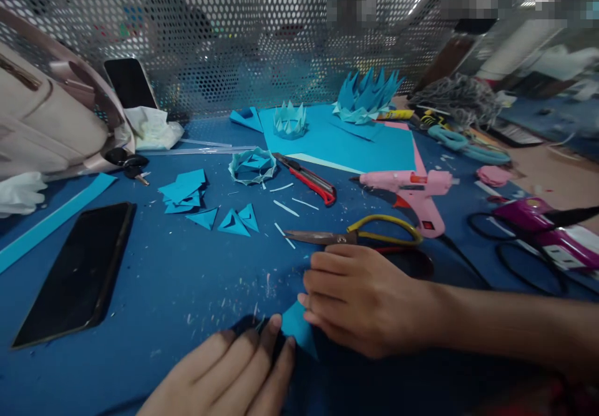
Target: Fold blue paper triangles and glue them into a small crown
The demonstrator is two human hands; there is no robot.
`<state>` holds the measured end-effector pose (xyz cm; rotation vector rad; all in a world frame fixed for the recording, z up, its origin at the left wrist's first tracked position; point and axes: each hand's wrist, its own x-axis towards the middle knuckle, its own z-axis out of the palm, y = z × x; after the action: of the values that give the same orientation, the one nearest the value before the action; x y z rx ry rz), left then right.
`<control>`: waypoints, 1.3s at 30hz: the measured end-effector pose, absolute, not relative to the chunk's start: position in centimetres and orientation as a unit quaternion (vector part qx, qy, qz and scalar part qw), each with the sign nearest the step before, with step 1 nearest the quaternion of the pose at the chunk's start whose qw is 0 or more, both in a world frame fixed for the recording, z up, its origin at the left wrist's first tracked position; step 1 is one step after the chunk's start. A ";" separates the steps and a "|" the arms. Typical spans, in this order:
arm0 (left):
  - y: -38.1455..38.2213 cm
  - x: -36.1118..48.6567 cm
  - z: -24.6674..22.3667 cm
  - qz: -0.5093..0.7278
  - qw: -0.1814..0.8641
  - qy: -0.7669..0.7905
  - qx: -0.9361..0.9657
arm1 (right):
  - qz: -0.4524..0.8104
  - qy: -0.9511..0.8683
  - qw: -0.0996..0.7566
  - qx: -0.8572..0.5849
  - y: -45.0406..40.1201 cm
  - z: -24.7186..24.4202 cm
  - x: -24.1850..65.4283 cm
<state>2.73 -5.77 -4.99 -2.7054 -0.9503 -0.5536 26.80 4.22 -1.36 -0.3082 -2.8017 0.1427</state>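
In the head view, the small piece of blue paper (298,330) lies on the near part of the desk (163,266), between your two hands. Your left hand (224,372) grips its left edge with the fingertips; your right hand (369,300), fingers curled, grips its right edge. How the thumbs sit is hidden. The step looks like working a fold, so line up the edges before you press, pin the paper with the left fingertips, and run a right fingertip firmly along the crease from end to end. Press against flat desk, clear of the white strips (286,209), which could mark the crease. Mind the scissors (349,237) just beyond your right knuckles. The folded triangles (234,221) sit well apart, ahead and to the left; leave your strokes short of them.
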 end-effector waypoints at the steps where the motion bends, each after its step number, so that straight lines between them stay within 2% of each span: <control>1: -5.7 2.8 -5.0 -0.191 0.105 -0.325 -0.920 | 0.040 -0.978 0.173 -0.109 4.4 -1.6 26.8; 8: -5.8 3.0 -4.5 -0.192 0.087 -0.324 -0.922 | 0.030 -0.969 0.243 -0.043 5.1 -2.6 27.0; 13: -5.7 3.0 -4.3 -0.185 0.091 -0.296 -0.933 | 0.031 -0.969 0.246 -0.011 5.3 -3.0 27.0; 18: -5.3 3.0 -3.2 -0.152 0.078 -0.310 -0.935 | 0.067 -0.974 0.203 -0.081 5.3 -3.0 26.8; 26: -5.2 2.5 -4.5 -0.171 0.067 -0.308 -0.933 | 0.230 -0.950 0.142 -0.157 5.4 -2.4 26.6; 30: -5.2 2.6 -4.1 -0.160 0.056 -0.317 -0.933 | 0.296 -0.929 0.084 -0.206 5.2 -1.6 26.2; 39: -5.3 2.8 -3.3 -0.153 0.035 -0.323 -0.933 | 0.307 -0.937 0.035 -0.165 5.6 -0.7 26.2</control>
<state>2.82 -5.26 -3.29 -2.8686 -0.9938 -0.4715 26.16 5.58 -0.69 -0.5083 -2.8780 0.9438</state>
